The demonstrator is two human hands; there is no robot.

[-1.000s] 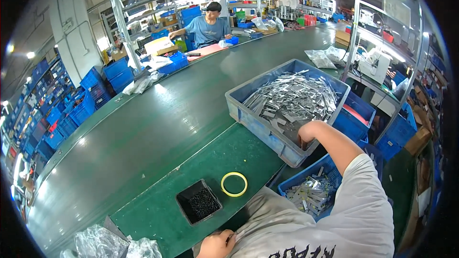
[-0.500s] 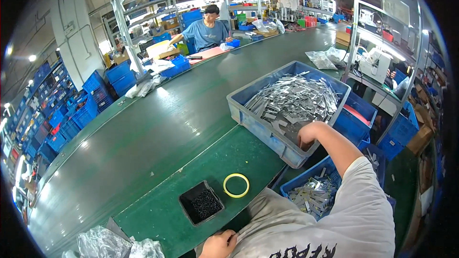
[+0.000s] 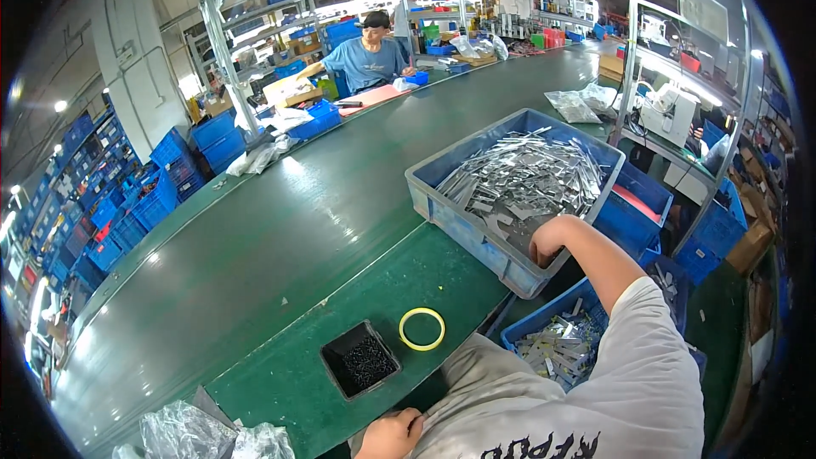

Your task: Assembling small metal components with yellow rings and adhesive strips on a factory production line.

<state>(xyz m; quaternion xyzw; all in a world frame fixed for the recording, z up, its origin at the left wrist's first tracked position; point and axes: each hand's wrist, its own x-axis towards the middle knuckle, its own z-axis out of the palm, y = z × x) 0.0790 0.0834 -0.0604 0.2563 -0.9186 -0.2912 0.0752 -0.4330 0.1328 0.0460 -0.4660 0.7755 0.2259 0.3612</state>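
A long green belt [image 3: 255, 246] is sweeping across the room, with the green counter [image 3: 463, 268] running along its near edge. Across it, a co-worker [image 3: 370, 64] in a blue shirt is sitting. A big grey-blue tub [image 3: 472, 238] is straddling belt and counter, and a blue crate [image 3: 557, 304] is standing just below it. Clear bags [image 3: 183, 433] are lying at the counter's near left, and a black tray [image 3: 344, 342] is sitting beside a yellow ring [image 3: 422, 348]. The right hand [image 3: 548, 240] is reaching into the tub's near corner — fingertips hidden, so I cannot tell its grip. The left hand [image 3: 393, 435] is curling at the lap — whether its grip is pinching anything, I cannot tell. Metal strips [image 3: 527, 174] are heaping up inside the tub; tiny black bits [image 3: 367, 361] are filling the tray's bottom.
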